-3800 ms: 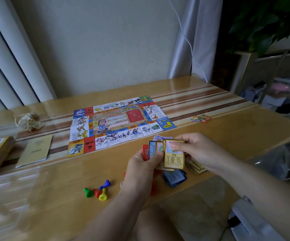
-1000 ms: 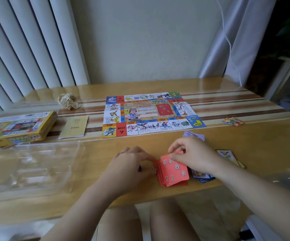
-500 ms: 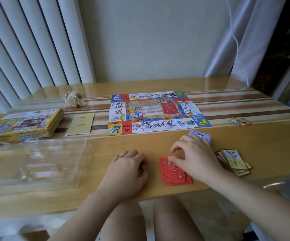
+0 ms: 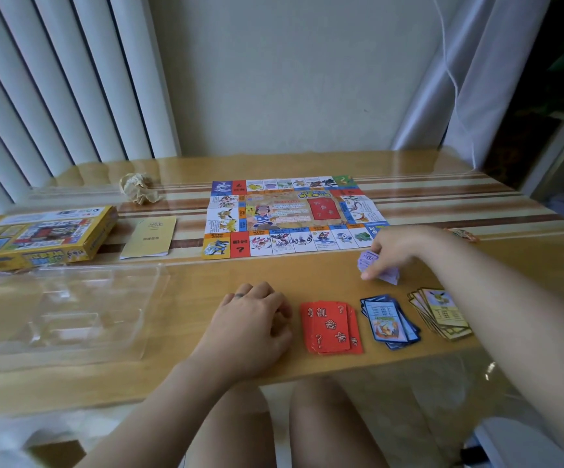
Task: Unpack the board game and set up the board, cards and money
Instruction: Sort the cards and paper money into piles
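On a glossy wooden table (image 4: 206,282), just off the near right corner of the unfolded colourful paper game board (image 4: 294,217) lying flat at its middle, a person's right hand (image 4: 395,251) pinches a small stack of purple paper play money (image 4: 380,270), seemingly to lift it for sorting; the left hand (image 4: 253,325) rests knuckles-up with fingers curled under, and whether it holds anything cannot be told; red question-mark cards (image 4: 331,327), blue-bordered cards (image 4: 390,322) and yellow-bordered cards (image 4: 442,314) sit in a row along the near edge, likely grouped by kind; the yellow cardboard game box (image 4: 37,238) and clear plastic insert tray (image 4: 71,312) lie to the left, out of the way
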A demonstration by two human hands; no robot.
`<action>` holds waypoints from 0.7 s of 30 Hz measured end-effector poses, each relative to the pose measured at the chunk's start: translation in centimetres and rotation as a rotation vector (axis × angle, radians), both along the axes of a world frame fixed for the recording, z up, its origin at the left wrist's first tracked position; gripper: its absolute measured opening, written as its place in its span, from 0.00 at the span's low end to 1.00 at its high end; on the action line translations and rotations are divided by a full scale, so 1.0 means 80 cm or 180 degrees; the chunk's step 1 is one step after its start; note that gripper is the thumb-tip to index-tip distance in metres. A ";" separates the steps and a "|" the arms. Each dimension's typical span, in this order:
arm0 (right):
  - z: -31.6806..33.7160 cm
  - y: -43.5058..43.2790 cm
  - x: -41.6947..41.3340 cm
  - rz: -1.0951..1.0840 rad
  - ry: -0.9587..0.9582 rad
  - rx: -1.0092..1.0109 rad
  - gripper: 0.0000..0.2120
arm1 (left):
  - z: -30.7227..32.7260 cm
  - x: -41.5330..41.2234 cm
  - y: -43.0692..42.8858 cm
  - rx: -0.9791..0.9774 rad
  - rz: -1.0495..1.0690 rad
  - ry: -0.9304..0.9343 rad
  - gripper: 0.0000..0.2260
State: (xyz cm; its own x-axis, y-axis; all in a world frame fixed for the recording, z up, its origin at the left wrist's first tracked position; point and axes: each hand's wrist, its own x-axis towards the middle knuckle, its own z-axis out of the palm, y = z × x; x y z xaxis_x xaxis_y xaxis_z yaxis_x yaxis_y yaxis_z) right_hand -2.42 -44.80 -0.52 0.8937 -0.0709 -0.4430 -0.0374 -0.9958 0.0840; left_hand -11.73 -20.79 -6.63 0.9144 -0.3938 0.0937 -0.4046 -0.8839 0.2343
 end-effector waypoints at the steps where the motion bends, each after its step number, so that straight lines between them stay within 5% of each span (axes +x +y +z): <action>1: 0.000 0.002 0.001 0.0033 0.0079 -0.0121 0.30 | 0.002 0.001 -0.003 -0.0010 -0.0017 -0.0008 0.12; 14: 0.000 -0.001 0.000 0.0128 0.0220 -0.0212 0.33 | 0.031 0.070 -0.076 0.0040 -0.0419 0.0328 0.12; 21: -0.005 -0.001 0.005 0.0263 0.0294 -0.0173 0.19 | 0.021 0.092 -0.101 0.0287 -0.0395 0.0551 0.14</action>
